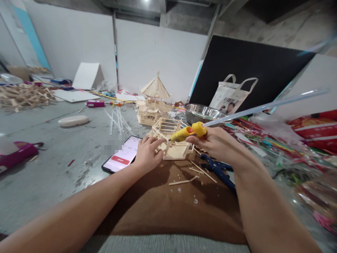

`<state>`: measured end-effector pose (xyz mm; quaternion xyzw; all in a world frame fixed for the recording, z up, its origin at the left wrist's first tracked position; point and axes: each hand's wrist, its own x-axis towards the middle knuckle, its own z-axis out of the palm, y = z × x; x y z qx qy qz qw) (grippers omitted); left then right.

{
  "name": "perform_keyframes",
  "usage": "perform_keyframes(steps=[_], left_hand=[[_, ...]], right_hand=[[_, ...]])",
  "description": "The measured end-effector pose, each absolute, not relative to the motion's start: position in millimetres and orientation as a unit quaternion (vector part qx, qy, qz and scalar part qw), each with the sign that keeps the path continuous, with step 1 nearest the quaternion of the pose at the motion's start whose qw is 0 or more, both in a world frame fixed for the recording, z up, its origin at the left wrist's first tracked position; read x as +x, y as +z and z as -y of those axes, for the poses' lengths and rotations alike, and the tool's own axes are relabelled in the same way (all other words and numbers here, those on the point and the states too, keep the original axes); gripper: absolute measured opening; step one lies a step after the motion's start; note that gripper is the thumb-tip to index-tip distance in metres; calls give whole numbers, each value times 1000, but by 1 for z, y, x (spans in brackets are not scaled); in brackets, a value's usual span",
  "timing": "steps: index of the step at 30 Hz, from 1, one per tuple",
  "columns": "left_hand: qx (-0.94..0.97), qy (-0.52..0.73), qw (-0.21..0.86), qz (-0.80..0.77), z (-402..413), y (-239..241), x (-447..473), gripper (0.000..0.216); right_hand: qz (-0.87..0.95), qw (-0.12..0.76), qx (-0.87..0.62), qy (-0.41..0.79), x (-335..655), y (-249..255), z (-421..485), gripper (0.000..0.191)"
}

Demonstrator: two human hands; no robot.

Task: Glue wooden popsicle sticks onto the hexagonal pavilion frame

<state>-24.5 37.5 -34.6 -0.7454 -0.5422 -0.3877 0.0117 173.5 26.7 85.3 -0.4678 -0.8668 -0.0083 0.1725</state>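
My right hand [217,144] is wrapped round a yellow hot glue gun [181,134], its nozzle pointing left. A long clear glue stick [263,107] juts from the back of the gun. Under the nozzle sits a small open model frame of thin wooden sticks [176,153]. My left hand [149,153] grips the left side of this frame, index finger close to the nozzle tip; the contact of the fingertips is partly hidden. Loose wooden sticks [181,182] and bits of glue lie on the brown cloth [158,211] in front of the frame.
A lit phone [122,158] lies beside my left hand, blue-handled pliers [218,172] below my right. Behind stand a stick pavilion with a pointed roof [156,88], a metal bowl [202,112] and a white bag [231,96]. Purple glue gun [18,153] at left; coloured clutter at right.
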Motion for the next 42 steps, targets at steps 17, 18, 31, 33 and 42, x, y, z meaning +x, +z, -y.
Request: perform_keyframes(steps=[17,18,31,33,42], left_hand=[[-746,-380,9,547,-37,-34,-25,39],[-746,-380,8,547,-37,-34,-25,39],[-745,-387,13,542,-38,-35,-26,39],[-746,-386,13,542,-38,-35,-26,39],[-744,-390,18,542,-38,-36,-26,40]], right_hand=[[858,181,-480,-7,177,79,-35,40],[859,181,-479,-7,177,79,-35,40],[862,192,-468,11,173,84,-28,41],[864,186,-468,12,172,84,-27,41],[870,151,-469,22,176,79,-31,40]])
